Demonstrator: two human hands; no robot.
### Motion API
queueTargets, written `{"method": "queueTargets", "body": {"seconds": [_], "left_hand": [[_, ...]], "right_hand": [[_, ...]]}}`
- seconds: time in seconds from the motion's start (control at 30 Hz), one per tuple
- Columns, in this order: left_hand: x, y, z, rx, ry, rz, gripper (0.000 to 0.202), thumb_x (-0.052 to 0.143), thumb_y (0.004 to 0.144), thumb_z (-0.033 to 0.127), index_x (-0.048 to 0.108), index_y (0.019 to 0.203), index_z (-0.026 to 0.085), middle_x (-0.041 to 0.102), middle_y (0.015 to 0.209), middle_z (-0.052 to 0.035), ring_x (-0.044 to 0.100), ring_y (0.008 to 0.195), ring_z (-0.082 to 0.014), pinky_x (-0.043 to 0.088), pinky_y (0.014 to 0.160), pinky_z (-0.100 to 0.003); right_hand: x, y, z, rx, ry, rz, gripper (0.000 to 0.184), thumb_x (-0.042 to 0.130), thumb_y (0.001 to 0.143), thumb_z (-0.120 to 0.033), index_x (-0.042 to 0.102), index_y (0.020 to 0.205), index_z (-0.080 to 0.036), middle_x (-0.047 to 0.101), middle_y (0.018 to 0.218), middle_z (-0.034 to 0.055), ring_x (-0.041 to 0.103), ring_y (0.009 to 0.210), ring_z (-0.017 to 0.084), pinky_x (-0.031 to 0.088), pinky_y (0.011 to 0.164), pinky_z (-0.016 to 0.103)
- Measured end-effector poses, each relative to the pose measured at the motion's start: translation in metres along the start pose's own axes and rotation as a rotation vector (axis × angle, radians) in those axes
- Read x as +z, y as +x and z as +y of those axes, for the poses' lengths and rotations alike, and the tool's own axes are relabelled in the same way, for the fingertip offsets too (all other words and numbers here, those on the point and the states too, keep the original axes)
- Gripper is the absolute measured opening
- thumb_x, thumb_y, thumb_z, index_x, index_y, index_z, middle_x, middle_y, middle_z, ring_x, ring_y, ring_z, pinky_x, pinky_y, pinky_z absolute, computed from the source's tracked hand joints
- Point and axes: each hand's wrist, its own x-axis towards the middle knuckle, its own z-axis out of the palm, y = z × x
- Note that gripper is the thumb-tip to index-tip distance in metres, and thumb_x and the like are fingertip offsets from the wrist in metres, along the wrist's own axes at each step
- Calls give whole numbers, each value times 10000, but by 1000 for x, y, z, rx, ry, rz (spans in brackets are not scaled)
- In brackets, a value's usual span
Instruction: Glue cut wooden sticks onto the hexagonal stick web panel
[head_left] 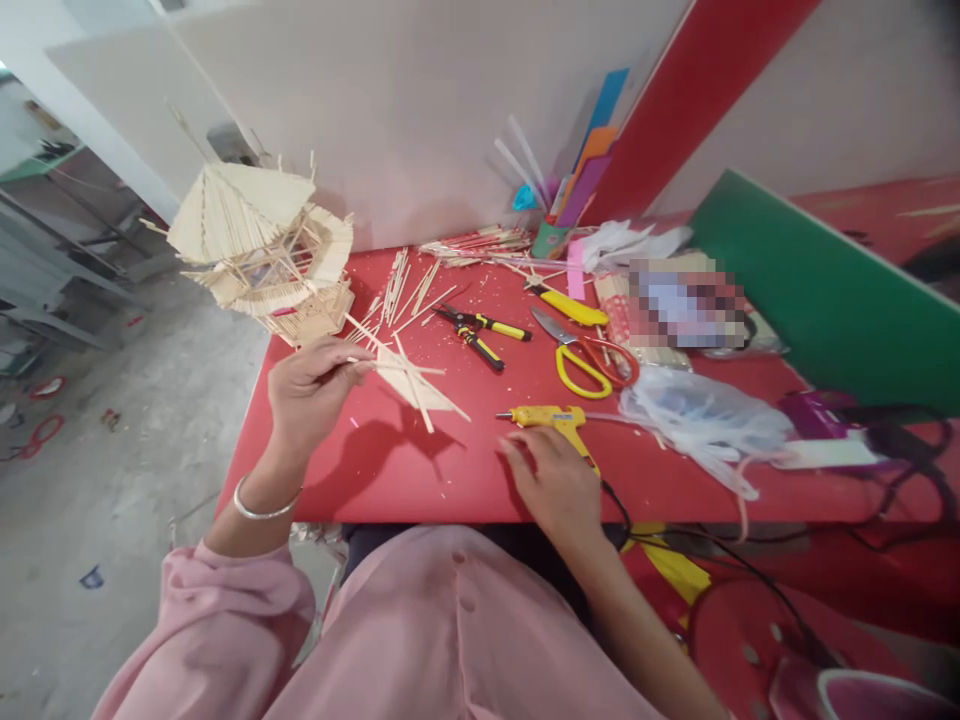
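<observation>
My left hand (309, 392) pinches one end of a small frame of crossed thin wooden sticks (411, 376) and holds it over the red table. Beneath the sticks lies a pale flat piece (439, 402), partly covered by them. My right hand (556, 485), fingers bent and apart, is low over the table right beside a yellow glue gun (546, 415). Its fingers overlap the gun's handle in view; whether they touch it I cannot tell. The gun lies on its side, nozzle pointing left.
A stick-built pavilion model (262, 250) stands at the table's back left. Loose sticks (397, 285), pliers (480, 335), a yellow cutter (574, 306) and scissors (581, 360) lie mid-table. Plastic bags (697, 415) and a green board (817, 290) are at right. Cables hang at the front edge.
</observation>
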Motion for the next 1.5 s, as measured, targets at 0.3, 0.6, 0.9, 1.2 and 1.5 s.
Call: {"method": "queueTargets", "body": {"seconds": [0.3, 0.6, 0.9, 1.2, 1.5], "left_hand": [[23, -1, -14, 661, 353, 145, 96, 782, 867, 186, 781, 953, 228, 786, 880, -17, 746, 778, -148, 614, 703, -250], [38, -26, -29, 906, 506, 38, 364, 748, 825, -5, 719, 1139, 178, 783, 955, -80, 767, 849, -186, 629, 756, -286], [34, -39, -40, 884, 458, -59, 407, 712, 877, 23, 697, 1248, 189, 786, 1031, -104, 766, 967, -202, 627, 851, -289], [32, -47, -44, 843, 427, -93, 411, 665, 926, 63, 650, 1309, 214, 771, 1017, -86, 754, 940, -185, 619, 846, -295], [27, -51, -50, 791, 364, -98, 422, 657, 927, 73, 655, 1324, 217, 768, 1028, -88, 743, 962, -182, 613, 858, -287]], "right_hand": [[-17, -19, 50, 245, -304, -52, 456, 556, 963, -550, 666, 1111, -133, 680, 926, 159, 613, 879, 295, 438, 704, 365], [-32, -4, 72, 389, 20, -300, 240, 610, 872, -318, 683, 1050, -175, 727, 965, 134, 676, 848, 260, 482, 711, 350], [-87, 16, 28, 370, 416, 41, 282, 571, 891, -454, 587, 1071, -237, 617, 788, -3, 560, 633, 161, 459, 585, 293], [-92, 69, -6, -21, -386, 267, 433, 635, 863, -548, 612, 1109, -193, 610, 850, 77, 559, 733, 220, 358, 610, 323], [-90, 81, -16, -221, -550, 223, 374, 603, 863, -418, 662, 1167, -208, 642, 904, 83, 546, 730, 207, 349, 613, 329]]}}
